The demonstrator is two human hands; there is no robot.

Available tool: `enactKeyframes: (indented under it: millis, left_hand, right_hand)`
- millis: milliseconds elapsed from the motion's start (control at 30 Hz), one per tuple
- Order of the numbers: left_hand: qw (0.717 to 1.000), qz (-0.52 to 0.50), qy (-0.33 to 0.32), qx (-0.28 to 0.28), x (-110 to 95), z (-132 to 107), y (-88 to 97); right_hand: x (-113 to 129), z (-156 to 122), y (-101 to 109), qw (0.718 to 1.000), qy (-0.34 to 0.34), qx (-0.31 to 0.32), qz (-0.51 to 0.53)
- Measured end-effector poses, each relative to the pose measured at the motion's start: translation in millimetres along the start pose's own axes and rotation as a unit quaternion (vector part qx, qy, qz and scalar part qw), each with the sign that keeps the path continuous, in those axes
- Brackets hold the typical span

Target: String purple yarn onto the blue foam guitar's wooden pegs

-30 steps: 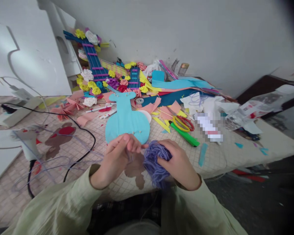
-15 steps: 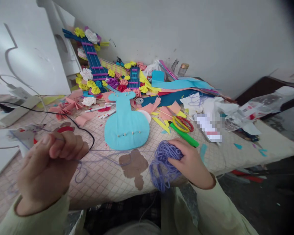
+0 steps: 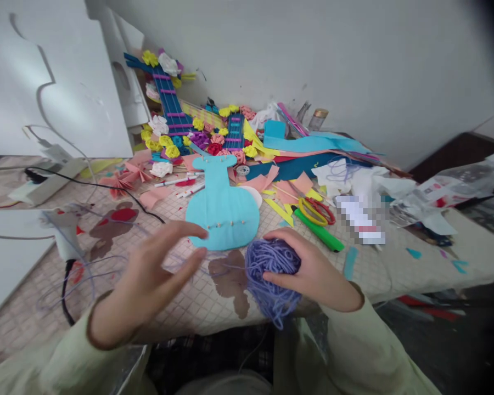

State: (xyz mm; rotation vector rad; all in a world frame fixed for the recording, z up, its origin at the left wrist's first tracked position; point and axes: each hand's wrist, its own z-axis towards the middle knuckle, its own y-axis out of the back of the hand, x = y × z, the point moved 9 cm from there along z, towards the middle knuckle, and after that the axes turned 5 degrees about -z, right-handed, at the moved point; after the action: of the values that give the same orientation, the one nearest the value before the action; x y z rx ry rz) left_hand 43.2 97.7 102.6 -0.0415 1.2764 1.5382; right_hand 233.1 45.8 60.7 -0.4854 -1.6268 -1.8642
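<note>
My right hand (image 3: 313,269) grips a tangled bundle of purple yarn (image 3: 274,271) at the front edge of the table. My left hand (image 3: 156,274) hovers left of the bundle, thumb and fingers apart, holding nothing I can see. Just beyond its fingertips lies a light-blue guitar-shaped cutout (image 3: 224,211) with small pegs in a row across its body and more at its head. Loose strands of yarn (image 3: 107,263) trail over the table to the left, and one strand leads into the bundle.
Scissors (image 3: 313,211) and a green cutter-like tool (image 3: 319,230) lie to the right, beside a blurred phone-like object (image 3: 361,219). Decorated paper guitars (image 3: 170,104) and paper flowers lean at the back. A power strip (image 3: 45,181) with black cable sits left.
My left hand has opened and moved right towards the yarn bundle, leaving strands behind on the left. My right hand still holds the bundle. The view has shifted slightly left.
</note>
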Motion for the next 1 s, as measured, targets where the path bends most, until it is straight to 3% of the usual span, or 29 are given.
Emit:
enactKeyframes:
  millis: [100,167,267,433,533,600,733,800,900,1000]
  left_hand:
    - [0.989,-0.067,-0.056,0.12,-31,2,-46.9]
    - [0.984,-0.081,-0.05,0.148,-37,6,-69.3]
    - [0.98,-0.103,-0.009,0.171,-31,15,-91.1]
    - [0.959,-0.179,0.036,0.218,-21,30,-105.6]
    - [0.959,-0.204,0.04,0.194,-21,41,-101.4]
    - [0.961,-0.209,0.032,0.177,-24,46,-100.1]
    - [0.963,-0.179,-0.016,0.198,-32,48,-114.7]
    - [0.964,-0.167,-0.034,0.204,-33,46,-123.8]
    - [0.963,-0.174,-0.043,0.202,-32,40,-133.5]
    - [0.958,-0.198,-0.055,0.202,-34,32,-137.1]
  right_hand:
    - [7,4,-2,1.0,0.017,-0.016,0.002]
    - [11,6,-2,0.999,0.026,-0.025,0.012]
    - [12,7,4,0.998,0.034,-0.06,0.011]
    - [5,3,18,0.991,0.036,-0.126,0.008]
    - [-4,-4,21,0.988,0.012,-0.152,0.029]
    - [-12,-10,20,0.984,-0.02,-0.166,0.059]
    - [-30,-30,26,0.954,-0.129,-0.27,0.022]
    - [-39,-33,20,0.951,-0.177,-0.253,0.005]
    - [-57,-32,-6,0.958,-0.229,-0.139,0.104]
    - [-66,-35,-19,0.946,-0.249,-0.101,0.183]
